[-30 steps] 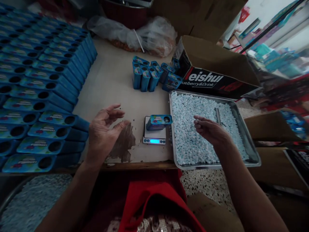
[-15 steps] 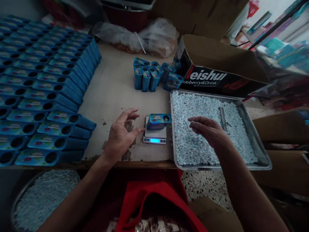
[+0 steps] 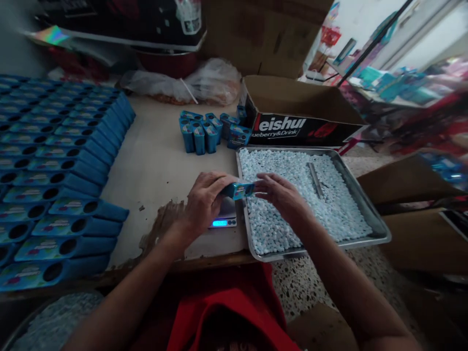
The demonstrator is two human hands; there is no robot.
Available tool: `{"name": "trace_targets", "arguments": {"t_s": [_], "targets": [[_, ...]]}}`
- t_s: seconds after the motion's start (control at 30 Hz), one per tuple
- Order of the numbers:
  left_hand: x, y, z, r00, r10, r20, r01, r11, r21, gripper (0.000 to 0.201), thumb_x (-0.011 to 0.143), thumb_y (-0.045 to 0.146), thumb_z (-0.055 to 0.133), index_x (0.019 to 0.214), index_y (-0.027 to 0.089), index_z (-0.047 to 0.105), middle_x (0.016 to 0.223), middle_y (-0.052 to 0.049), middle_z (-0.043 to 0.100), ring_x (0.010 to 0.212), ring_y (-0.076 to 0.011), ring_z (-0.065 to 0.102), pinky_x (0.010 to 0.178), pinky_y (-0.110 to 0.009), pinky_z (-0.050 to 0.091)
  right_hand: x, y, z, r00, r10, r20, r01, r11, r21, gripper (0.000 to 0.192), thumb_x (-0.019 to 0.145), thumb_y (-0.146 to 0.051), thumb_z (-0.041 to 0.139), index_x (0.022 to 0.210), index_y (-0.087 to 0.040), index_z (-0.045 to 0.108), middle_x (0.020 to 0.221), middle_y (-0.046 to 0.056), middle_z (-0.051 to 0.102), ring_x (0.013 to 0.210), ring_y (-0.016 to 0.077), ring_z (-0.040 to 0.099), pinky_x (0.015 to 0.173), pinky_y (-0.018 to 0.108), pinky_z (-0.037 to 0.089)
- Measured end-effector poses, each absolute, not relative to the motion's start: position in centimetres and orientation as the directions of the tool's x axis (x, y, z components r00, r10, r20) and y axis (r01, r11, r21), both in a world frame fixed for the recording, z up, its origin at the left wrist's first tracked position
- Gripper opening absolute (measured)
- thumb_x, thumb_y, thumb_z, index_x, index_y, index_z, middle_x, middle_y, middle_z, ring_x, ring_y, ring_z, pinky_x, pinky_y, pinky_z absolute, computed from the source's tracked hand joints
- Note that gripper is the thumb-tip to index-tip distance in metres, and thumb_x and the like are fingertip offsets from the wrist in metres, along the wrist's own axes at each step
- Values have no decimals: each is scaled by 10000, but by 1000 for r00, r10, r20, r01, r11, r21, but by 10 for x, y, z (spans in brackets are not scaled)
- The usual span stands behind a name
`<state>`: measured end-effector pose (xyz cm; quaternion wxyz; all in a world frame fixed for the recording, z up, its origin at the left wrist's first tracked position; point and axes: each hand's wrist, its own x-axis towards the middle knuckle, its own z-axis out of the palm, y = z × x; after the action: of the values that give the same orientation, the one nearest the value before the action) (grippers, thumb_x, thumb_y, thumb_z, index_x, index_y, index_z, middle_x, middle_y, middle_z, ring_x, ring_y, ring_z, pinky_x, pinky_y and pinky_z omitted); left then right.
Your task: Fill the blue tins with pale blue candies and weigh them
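Note:
A small blue candy box (image 3: 239,189) is held just above a little digital scale (image 3: 224,222) with a lit blue display. My left hand (image 3: 204,200) grips the box's left end from above. The fingertips of my right hand (image 3: 280,194) touch its right end. Right beside them, a metal tray (image 3: 369,214) is full of small pale blue candies (image 3: 288,170). Both hands meet over the tray's left rim.
Rows of open blue boxes (image 3: 54,170) cover the table's left side. Several upright blue boxes (image 3: 204,131) stand behind the scale, next to a cardboard carton (image 3: 292,114). A metal scoop (image 3: 315,179) lies in the candies. Plastic bags (image 3: 197,83) sit at the back.
My left hand moved right from the table and took hold of the box on the scale. My right hand came left off the candies to the box's other end. The camera tilted up.

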<state>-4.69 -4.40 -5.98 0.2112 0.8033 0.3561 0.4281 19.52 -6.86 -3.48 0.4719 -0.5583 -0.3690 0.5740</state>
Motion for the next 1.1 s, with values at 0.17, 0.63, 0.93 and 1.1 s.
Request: {"name": "trace_targets", "arguments": {"t_s": [0.17,0.63,0.93,1.1], "targets": [[-30,-27,-51,473,586,658,396,-808,435,333,965,147,576,1228,292,720,1277,-67,698,1305,-262,575,1171,-463,440,170,-70,-39,-100,830,-549,-635,-478,-607,293,1073,-370,471,972,-165,656,926,101,748,848,191,719,827,354,618],[-37,-36,-87,83,992,92,91,-99,991,408,798,331,814,1148,226,634,1085,-37,723,1038,-222,693,996,-365,541,209,-67,-47,-83,868,-489,-587,-439,-680,239,870,0,601,1058,-75,729,1037,155,779,998,197,760,948,291,626],[-65,-47,-73,123,982,-141,-43,147,988,568,741,296,856,1248,238,609,1092,-33,748,1025,-232,719,967,-370,584,236,-50,-37,-14,961,-277,-95,-277,-956,342,817,-369,839,1089,-168,784,1052,125,799,824,199,788,766,292,642],[-62,-57,-51,203,966,-162,120,140,983,491,840,361,773,1289,241,615,1158,-39,750,1081,-241,714,1020,-379,551,220,-52,-21,-59,977,-207,-57,-210,-976,348,872,-444,787,1116,-197,769,1012,100,802,788,195,781,735,318,637]]}}
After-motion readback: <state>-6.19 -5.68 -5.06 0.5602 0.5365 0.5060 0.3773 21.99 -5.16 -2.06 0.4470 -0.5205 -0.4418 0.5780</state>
